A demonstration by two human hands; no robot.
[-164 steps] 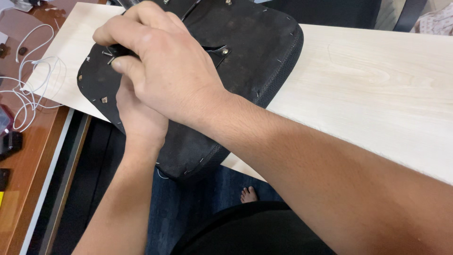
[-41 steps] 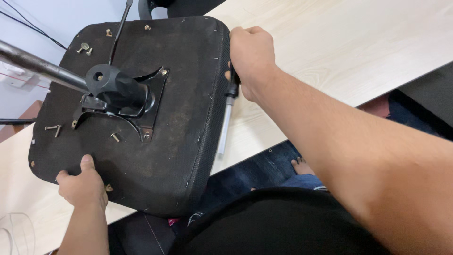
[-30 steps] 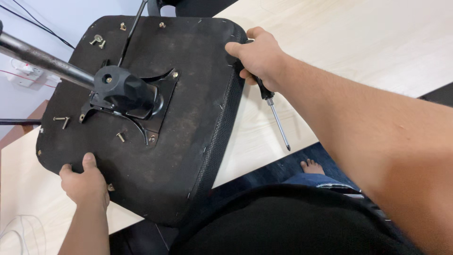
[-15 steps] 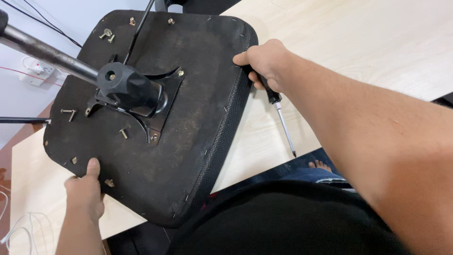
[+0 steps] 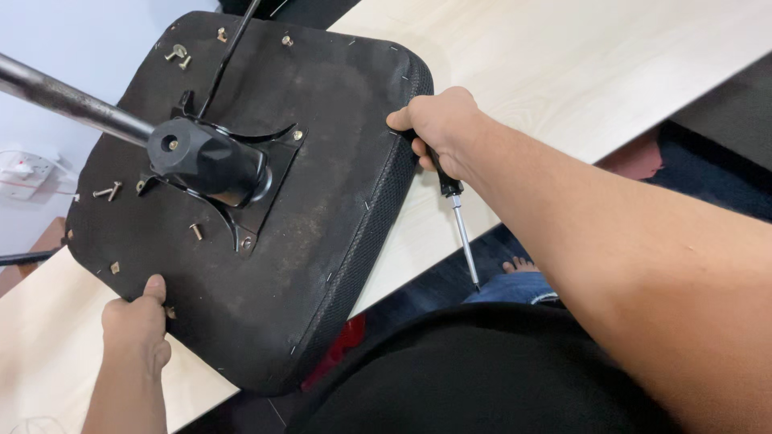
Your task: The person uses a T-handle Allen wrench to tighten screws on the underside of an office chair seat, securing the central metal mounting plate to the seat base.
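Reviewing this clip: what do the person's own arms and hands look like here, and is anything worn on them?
Both forearms are bare, with no sleeve in view. The left hand and right hand wear no gloves, and no rings, watch or wristband show. The nails look short and unpainted. Fine hair shows on the right forearm. The upper arms are out of frame.

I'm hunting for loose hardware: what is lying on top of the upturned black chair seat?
On the chair seat sit a black mounting bracket with its metal post and several loose bolts. Anything beneath the bracket is covered.
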